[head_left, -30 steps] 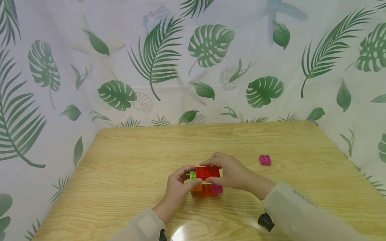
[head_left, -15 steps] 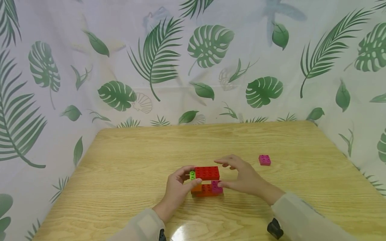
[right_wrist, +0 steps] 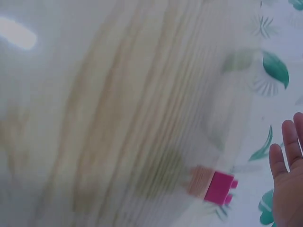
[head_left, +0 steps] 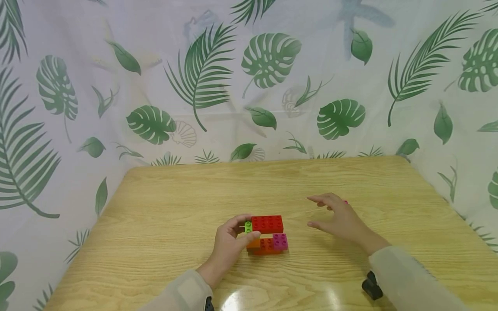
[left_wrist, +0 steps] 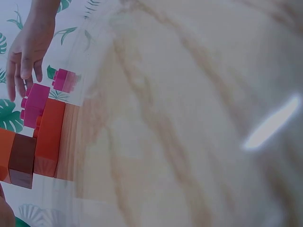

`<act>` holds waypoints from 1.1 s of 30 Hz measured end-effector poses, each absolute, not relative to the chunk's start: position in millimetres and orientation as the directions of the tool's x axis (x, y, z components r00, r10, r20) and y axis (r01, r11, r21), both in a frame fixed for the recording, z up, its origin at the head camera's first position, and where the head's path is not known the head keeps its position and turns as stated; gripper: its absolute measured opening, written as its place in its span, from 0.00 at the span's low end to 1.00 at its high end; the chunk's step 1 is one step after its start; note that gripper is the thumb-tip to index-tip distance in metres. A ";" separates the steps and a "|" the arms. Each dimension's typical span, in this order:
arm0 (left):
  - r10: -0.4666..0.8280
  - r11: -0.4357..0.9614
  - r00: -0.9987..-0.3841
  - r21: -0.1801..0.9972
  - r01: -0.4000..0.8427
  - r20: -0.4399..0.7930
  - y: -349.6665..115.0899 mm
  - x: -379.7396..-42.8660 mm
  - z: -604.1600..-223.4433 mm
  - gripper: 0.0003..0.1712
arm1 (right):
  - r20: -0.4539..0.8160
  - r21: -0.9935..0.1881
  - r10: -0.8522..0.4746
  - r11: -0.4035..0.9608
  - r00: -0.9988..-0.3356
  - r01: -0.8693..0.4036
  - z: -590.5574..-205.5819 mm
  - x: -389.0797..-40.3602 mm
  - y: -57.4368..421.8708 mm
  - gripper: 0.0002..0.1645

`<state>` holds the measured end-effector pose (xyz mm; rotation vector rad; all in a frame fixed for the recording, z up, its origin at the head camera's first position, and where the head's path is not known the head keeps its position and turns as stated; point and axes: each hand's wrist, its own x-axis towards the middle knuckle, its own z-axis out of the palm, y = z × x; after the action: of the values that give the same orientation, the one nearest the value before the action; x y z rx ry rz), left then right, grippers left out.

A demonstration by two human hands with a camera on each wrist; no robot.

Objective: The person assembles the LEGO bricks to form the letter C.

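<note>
My left hand (head_left: 227,246) holds the left end of a toy brick build, thumb at the front and fingers behind. The build has a red brick (head_left: 268,223) at the back, a lime green brick (head_left: 248,226) at the left, and an orange brick (head_left: 253,243) under the thumb. Along its front runs an orange-red brick (left_wrist: 49,137) bearing a magenta brick (head_left: 280,241); a brown brick (left_wrist: 22,161) shows beside it. Holding nothing, my right hand (head_left: 340,220) hovers to the right, fingers spread from the thumb. It mostly hides a loose pink brick (right_wrist: 220,187) in the head view.
The wood-grain table (head_left: 186,190) has a glossy surface that mirrors light near its front. A white cloth (head_left: 218,142) printed with green leaves hangs behind it and at both sides.
My right hand has let go of the red brick and moved right, now in front of the loose pink brick. The left hand and the build have stayed in place.
</note>
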<state>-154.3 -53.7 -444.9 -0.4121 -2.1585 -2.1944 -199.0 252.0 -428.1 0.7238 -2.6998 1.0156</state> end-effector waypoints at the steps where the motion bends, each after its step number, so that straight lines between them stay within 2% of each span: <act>1: 0.160 -0.032 -0.965 0.978 0.208 0.210 -53.7 -154.3 -444.8 0.22 | 0.324 -0.565 -0.373 0.661 -0.869 -0.494 -428.5 -200.5 256.5 0.38; 12: 0.164 -0.036 -0.965 0.979 0.201 0.205 -54.3 -153.0 -443.0 0.22 | 0.351 -0.486 -0.300 0.751 -0.887 -0.447 -436.0 -214.3 297.9 0.39; 22: 0.163 -0.041 -0.963 0.977 0.211 0.215 -53.8 -153.1 -444.5 0.22 | 0.233 -0.499 -0.271 0.791 -0.934 -0.355 -440.0 -214.7 320.0 0.43; 33: 0.163 -0.045 -0.962 0.976 0.214 0.219 -53.8 -152.5 -443.2 0.21 | 0.164 -0.511 -0.249 0.806 -0.955 -0.298 -447.8 -216.8 328.7 0.38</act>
<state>-152.5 -53.8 -443.2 -0.4234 -2.1458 -2.2044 -216.8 328.7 -447.8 0.4401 -2.9004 0.8432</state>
